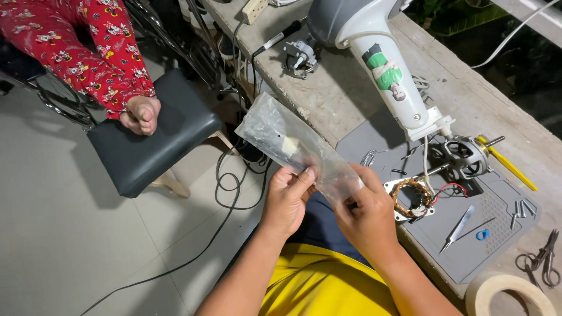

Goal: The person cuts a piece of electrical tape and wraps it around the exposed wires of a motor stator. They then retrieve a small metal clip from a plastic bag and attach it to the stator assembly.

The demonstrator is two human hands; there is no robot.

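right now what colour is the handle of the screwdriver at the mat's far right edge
Yellow; the screwdriver lies beside the grey mat, seen best in the head view.

Two hands, the left hand (287,199) and the right hand (366,213), are counted on one clear plastic bag (293,143). One copper-wound stator (411,198), one pair of tweezers (458,228), one pair of scissors (541,260) and one tape roll (506,292) are seen.

tweezers (458,229), scissors (545,260), tape roll (508,294)
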